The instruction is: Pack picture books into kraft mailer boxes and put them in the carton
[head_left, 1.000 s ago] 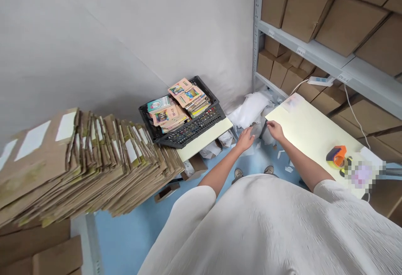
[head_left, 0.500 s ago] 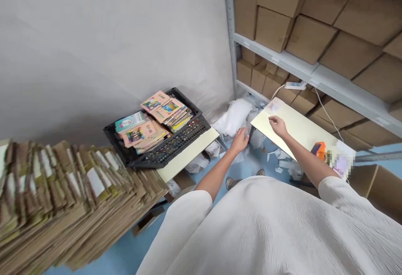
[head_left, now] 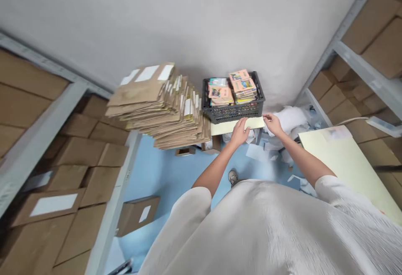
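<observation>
My left hand (head_left: 240, 133) is over the front edge of a narrow pale-yellow tabletop (head_left: 221, 128), its fingers extended and no object in it. At the right end of that tabletop is my right hand (head_left: 273, 125), with loosely bent fingers and nothing visible in its grasp; whether it touches the board is unclear. Just beyond both hands sits a black plastic crate (head_left: 238, 112). Inside it lie two piles of thin colourful booklets, a left pile (head_left: 220, 94) and a right pile (head_left: 243, 86).
A tall, uneven stack of brown paper envelopes (head_left: 163, 107) stands left of the crate. Shelves of cardboard boxes (head_left: 75, 155) flank both sides. White paper scraps (head_left: 289, 120) lie at the back right, near a second pale-yellow table (head_left: 342, 153). A cardboard box (head_left: 138, 214) rests on the floor.
My view has swung left, bringing the crate and envelope stack to the middle. Both hands have gone from the gap between the tables to the front of the crate.
</observation>
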